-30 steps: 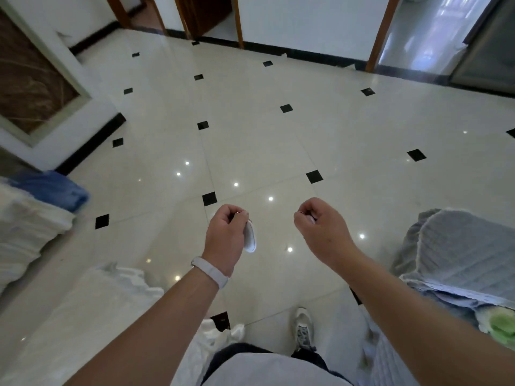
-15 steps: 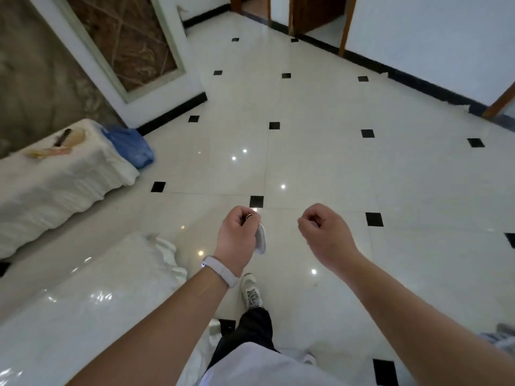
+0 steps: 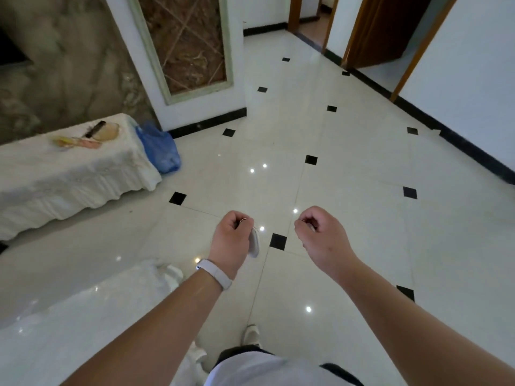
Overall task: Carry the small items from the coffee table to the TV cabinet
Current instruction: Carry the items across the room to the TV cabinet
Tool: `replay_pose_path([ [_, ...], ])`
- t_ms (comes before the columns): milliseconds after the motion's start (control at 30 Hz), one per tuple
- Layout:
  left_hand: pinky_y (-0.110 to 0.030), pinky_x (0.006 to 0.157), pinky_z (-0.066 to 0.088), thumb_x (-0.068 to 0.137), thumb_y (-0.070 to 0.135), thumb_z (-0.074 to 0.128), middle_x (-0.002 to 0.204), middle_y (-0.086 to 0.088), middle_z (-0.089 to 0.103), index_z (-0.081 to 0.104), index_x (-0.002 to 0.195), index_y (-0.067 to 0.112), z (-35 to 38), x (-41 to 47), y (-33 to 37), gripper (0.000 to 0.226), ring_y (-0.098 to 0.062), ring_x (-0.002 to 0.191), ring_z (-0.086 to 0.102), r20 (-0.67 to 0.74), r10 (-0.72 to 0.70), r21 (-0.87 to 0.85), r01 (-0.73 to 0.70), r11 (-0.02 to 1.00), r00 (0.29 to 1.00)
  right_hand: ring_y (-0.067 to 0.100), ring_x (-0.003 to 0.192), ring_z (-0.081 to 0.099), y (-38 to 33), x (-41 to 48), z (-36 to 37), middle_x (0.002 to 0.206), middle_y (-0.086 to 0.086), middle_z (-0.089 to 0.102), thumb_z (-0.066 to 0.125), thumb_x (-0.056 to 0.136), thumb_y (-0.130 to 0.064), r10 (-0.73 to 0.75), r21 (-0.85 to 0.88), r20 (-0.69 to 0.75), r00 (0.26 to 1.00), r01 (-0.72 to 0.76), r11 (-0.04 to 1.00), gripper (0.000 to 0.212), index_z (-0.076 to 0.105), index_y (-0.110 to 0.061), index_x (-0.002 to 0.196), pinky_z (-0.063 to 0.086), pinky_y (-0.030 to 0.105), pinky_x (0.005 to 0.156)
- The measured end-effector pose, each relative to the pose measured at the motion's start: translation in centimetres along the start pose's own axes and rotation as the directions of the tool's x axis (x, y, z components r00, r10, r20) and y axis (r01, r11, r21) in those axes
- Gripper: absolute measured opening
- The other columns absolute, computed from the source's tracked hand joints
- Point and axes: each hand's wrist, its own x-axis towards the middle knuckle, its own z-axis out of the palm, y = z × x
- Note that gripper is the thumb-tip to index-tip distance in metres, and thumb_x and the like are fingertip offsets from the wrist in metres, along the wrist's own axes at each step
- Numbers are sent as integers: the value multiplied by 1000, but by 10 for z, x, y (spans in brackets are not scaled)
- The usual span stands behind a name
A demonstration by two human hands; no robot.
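Nearest: a shoe toe [image 3: 251, 331] on the glossy tile floor [image 3: 348, 246], both forearms reaching forward over it. Left hand [image 3: 231, 242], with a pale wristband [image 3: 214, 273], is curled into a fist, pinching a small metal ring at the top; a white oval tag [image 3: 254, 243] hangs from it, long axis roughly vertical, just beside the knuckles. Right hand [image 3: 323, 238] is also curled, thumb and forefinger pinched on something tiny, possibly a ring; what it is I cannot tell. The hands are apart, neither touching the other. Low left, a shiny white-covered surface [image 3: 69, 316], probably the coffee table. Farther, ahead and well to the left of both hands, a long low cabinet under a white cloth [image 3: 69, 174] against the marbled wall, taken to be the TV cabinet; its long axis runs left to right and slightly away. Small items [image 3: 83, 136] already lie near its far right end, a blue bag [image 3: 160, 149] just beside that end. Left hand is the nearer one to it. Judgement: the carry is midway; a leftward turn comes next. No readable writing or brands anywhere.
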Motion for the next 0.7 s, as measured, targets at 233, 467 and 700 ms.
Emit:
replay_pose_path([
  [233, -28, 54, 36, 88, 15, 56, 55, 6, 53, 57, 71, 16, -26, 78, 27, 17, -11, 50, 46, -117, 18, -13, -20, 1000, 993, 14, 51, 45, -39, 93, 29, 62, 3, 52, 57, 85, -14, -67, -24, 80, 995, 69, 997, 10, 57, -15, 75, 41, 25, 46],
  [467, -29, 55, 36, 87, 13, 56, 52, 10, 53, 57, 70, 17, -17, 159, 45, 17, -9, 50, 45, -214, -16, -20, 12, 1000, 977, 14, 52, 46, -45, 192, 44, 59, -1, 50, 58, 86, -16, -89, 0, 176, 980, 90, 996, 10, 58, -15, 75, 40, 30, 52],
  [700, -31, 57, 36, 87, 14, 56, 48, 12, 50, 58, 71, 14, 0, 258, 87, 16, -13, 51, 44, -374, -50, -21, 46, 999, 926, 15, 54, 48, -73, 331, 49, 62, 2, 53, 58, 82, -17, -112, 98, 269, 957, 89, 991, 8, 58, -15, 75, 40, 32, 52],
])
